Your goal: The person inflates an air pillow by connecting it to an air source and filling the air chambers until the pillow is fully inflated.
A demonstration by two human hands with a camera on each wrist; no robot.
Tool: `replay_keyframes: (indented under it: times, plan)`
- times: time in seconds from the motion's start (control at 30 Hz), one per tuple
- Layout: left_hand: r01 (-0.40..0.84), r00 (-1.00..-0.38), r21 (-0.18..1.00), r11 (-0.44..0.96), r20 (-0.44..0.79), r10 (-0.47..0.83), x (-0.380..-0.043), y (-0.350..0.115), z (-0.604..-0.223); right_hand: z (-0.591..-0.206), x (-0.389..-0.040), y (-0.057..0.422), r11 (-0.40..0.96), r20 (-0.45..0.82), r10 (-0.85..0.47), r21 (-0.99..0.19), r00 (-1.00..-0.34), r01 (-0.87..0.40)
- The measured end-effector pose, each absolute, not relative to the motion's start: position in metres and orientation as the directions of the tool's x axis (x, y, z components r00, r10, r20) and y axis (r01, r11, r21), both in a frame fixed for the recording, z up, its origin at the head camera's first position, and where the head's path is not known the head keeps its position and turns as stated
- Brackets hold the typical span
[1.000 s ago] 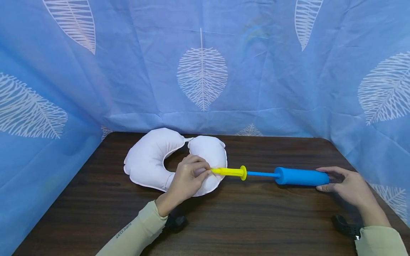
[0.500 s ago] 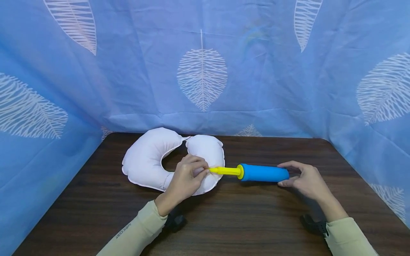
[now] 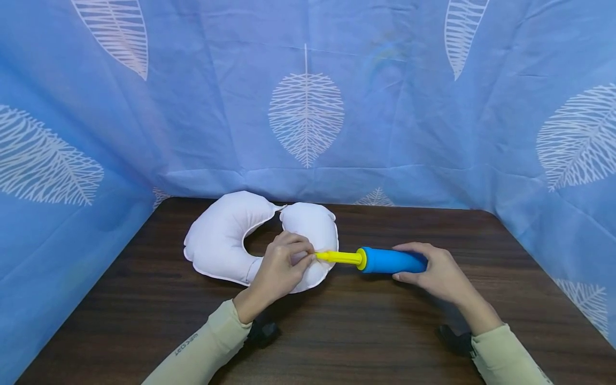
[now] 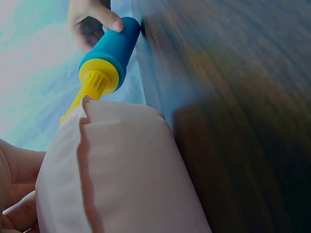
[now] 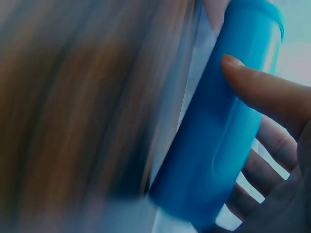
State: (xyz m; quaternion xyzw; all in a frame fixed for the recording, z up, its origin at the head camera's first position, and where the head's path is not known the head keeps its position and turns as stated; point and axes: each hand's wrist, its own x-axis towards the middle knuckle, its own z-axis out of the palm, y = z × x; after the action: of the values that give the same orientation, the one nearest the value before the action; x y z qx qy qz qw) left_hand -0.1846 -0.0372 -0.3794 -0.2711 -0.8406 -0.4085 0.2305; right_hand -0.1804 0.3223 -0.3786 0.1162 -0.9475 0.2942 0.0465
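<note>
A white U-shaped inflatable neck pillow (image 3: pixel 216 243) lies on the table, puffed out. My left hand (image 3: pixel 275 267) rests over its right arm and pinches around the tip of a yellow nozzle (image 3: pixel 339 258); the exact contact is hidden behind the fingers. The nozzle belongs to a hand pump with a blue barrel (image 3: pixel 385 260), pushed up against the yellow collar so no rod shows. My right hand (image 3: pixel 445 274) grips the barrel's right end, thumb on the near side. In the right wrist view the thumb and fingers lie around the blue barrel (image 5: pixel 214 121).
The dark wood-grain table (image 3: pixel 366 331) runs back to a blue curtain (image 3: pixel 385 107) with white leaf prints, which also hangs at both sides. A black wrist device (image 3: pixel 263 332) sits under the left wrist, and another (image 3: pixel 454 339) under the right.
My right hand has moved left and pushed the blue barrel over its rod up to the yellow collar. It then slid farther along the barrel. The left hand has barely moved.
</note>
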Motion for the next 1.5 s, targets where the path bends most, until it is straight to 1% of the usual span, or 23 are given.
replay_keyframes:
  times: [0.1,0.3,0.47,0.6,0.8,1.03,1.3,1.43,1.5]
  plan:
    - [0.637,-0.754,0.571,0.518,0.601,0.265,-0.185,-0.036,-0.38,-0.379,-0.183,0.307,0.772,0.171,-0.221,-0.571,-0.96,-0.28]
    - [0.635,-0.756,0.571,0.52,0.599,0.266,-0.186,-0.035,-0.382,-0.376,-0.187,0.284,0.711,0.134,-0.245,-0.649,-0.96,-0.272]
    - [0.637,-0.754,0.572,0.517,0.603,0.261,-0.186,-0.035,-0.381,-0.373,-0.192,0.273,0.687,0.112,-0.272,-0.673,-0.956,-0.275]
    - [0.631,-0.759,0.576,0.52,0.595,0.263,-0.186,-0.035,-0.382,-0.373,-0.198,0.263,0.655,0.118,-0.316,-0.69,-0.941,-0.307]
    - [0.627,-0.762,0.571,0.53,0.593,0.262,-0.184,-0.035,-0.383,-0.374,-0.207,0.248,0.647,0.112,-0.362,-0.685,-0.925,-0.336]
    - [0.629,-0.761,0.56,0.539,0.585,0.28,-0.183,-0.035,-0.383,-0.374,-0.209,0.241,0.699,0.108,-0.341,-0.634,-0.934,-0.329]
    - [0.677,-0.717,0.486,0.553,0.607,0.344,-0.188,-0.039,-0.381,-0.374,-0.211,0.241,0.686,0.137,-0.359,-0.633,-0.923,-0.36]
    - [0.689,-0.708,0.475,0.547,0.603,0.368,-0.189,-0.041,-0.381,-0.374,-0.211,0.242,0.67,0.148,-0.365,-0.643,-0.919,-0.37]
    - [0.686,-0.714,0.484,0.543,0.592,0.375,-0.19,-0.041,-0.38,-0.374,-0.211,0.243,0.665,0.151,-0.365,-0.648,-0.919,-0.37]
